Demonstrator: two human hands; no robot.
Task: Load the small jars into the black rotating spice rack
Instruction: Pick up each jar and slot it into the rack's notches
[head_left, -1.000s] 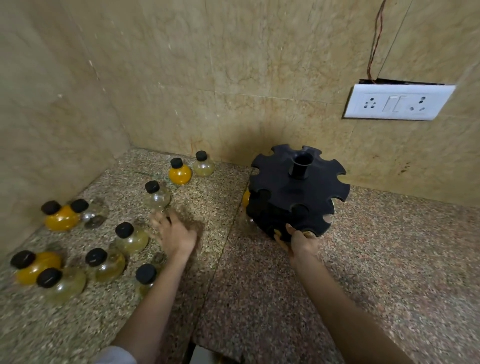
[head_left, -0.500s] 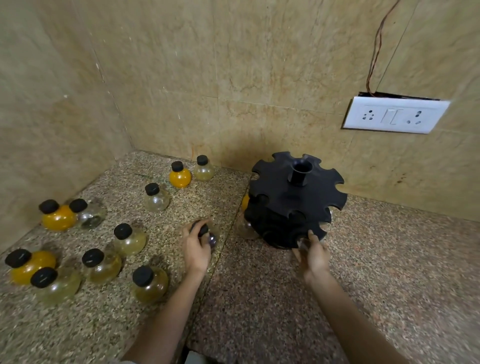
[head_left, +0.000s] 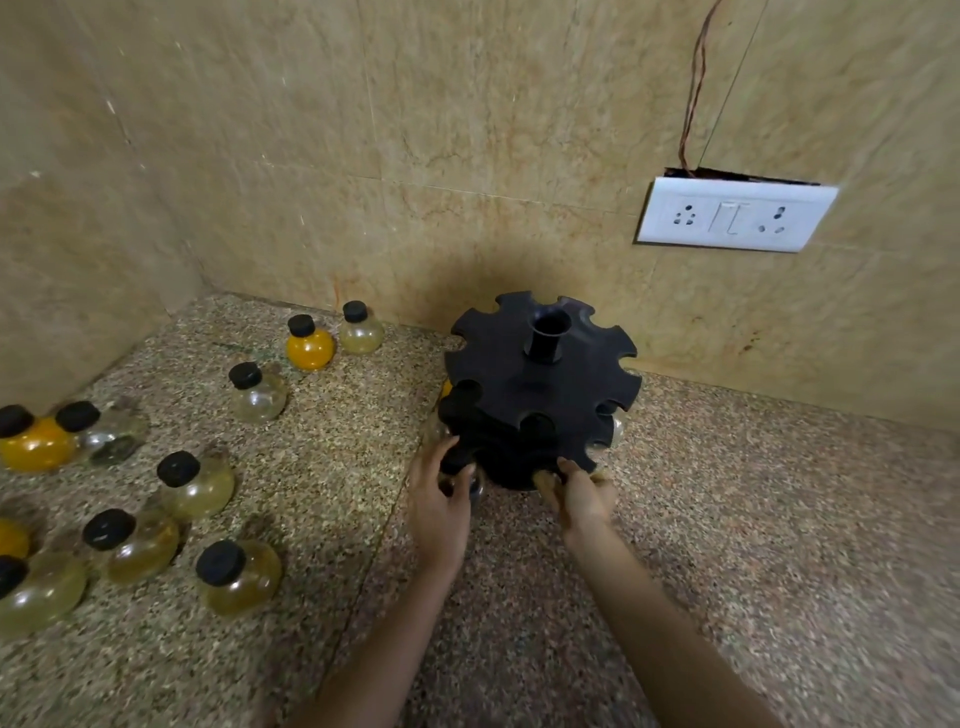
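Note:
The black rotating spice rack (head_left: 540, 400) stands on the granite counter near the back wall, its top disc ringed with open notches. My left hand (head_left: 439, 499) holds a small black-capped jar (head_left: 460, 475) against the rack's lower left edge. My right hand (head_left: 584, 491) grips the rack's lower front rim. Several round jars with black caps stand loose at the left, among them an orange one (head_left: 309, 348), a clear one (head_left: 258, 395) and a yellowish one (head_left: 239, 574). Parts of jars show in the rack's lower tier.
The speckled granite counter (head_left: 727, 545) fills a corner between two beige tiled walls. A white socket plate (head_left: 735, 214) with loose wires above it hangs on the back wall at the right. More jars (head_left: 36, 441) crowd the far left edge.
My left hand took a jar from the loose group and carried it right to the rack's lower edge. My right hand stayed on the rack's front rim. The view shifted a little.

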